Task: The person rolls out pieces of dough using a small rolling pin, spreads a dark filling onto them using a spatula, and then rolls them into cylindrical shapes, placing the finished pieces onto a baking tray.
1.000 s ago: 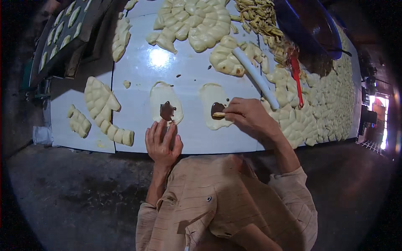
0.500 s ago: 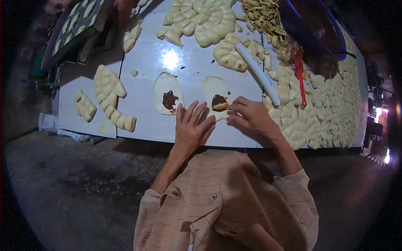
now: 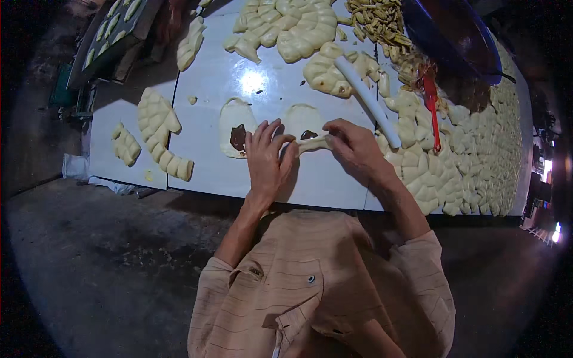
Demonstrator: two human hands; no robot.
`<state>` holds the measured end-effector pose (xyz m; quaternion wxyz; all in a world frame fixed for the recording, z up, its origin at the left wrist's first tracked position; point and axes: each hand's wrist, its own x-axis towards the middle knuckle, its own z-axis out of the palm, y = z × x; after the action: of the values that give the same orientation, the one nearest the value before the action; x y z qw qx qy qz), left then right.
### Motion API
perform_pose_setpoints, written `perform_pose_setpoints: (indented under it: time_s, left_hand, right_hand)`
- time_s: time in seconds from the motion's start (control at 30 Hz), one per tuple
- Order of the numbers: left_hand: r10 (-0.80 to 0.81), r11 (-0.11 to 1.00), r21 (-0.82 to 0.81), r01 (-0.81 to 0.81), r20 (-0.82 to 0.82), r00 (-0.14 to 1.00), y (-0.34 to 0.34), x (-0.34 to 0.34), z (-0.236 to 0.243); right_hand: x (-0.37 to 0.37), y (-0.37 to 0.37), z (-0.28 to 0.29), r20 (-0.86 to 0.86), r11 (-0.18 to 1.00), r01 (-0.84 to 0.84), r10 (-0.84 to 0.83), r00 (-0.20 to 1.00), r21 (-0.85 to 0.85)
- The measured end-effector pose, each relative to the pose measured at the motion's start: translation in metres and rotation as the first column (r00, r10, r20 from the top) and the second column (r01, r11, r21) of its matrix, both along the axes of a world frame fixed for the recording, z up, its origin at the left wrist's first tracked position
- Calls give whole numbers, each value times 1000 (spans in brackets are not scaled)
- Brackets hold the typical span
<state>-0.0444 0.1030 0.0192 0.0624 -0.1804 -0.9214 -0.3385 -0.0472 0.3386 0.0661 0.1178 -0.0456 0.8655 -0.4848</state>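
Observation:
Two flat ovals of pale dough lie on the white table (image 3: 322,179), each with a dark brown dab of filling. My left hand (image 3: 267,156) and my right hand (image 3: 353,146) both pinch the near edge of the right dough oval (image 3: 304,128), folding it up over the filling into a roll between my fingers. The left dough oval (image 3: 234,128) lies flat and untouched just left of my left hand, its filling showing.
A white rolling pin (image 3: 367,101) lies slantwise past my right hand. A red spatula (image 3: 432,110) rests on many shaped dough pieces (image 3: 471,149) at the right. A blue basin (image 3: 459,36) stands at the back right, a dark baking tray (image 3: 113,30) at the back left. More dough rows (image 3: 158,128) lie left.
My left hand has moved right from beside the left dough oval to the right one. Both hands now fold its near edge up; before, only my right hand was on it.

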Motion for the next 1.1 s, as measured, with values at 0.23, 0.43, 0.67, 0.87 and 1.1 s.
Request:
perform_pose_setpoints:
  time_s: [0.23,0.43,0.67,0.87,1.1]
  left_hand:
    - [-26,991,-134,16,-75,997,-4,2,-1]
    - [-163,976,-159,149,-74,984,-1,-2,4]
    - [-115,987,-109,114,4,993,-3,-13,2]
    - [-104,990,-95,100,-34,994,-8,-8,-2]
    - [-223,966,-144,214,-55,973,-12,-12,6]
  right_hand:
    - [-8,6,-20,-287,965,-158,216,933,210]
    - [-5,0,-4,-279,928,-242,322,905,285]
    - [-13,-5,-3,-212,907,-267,346,914,327]
    - [-5,-6,-11,-250,941,-126,210,945,314]
    - [-10,-3,-13,-318,894,-217,353,880,391]
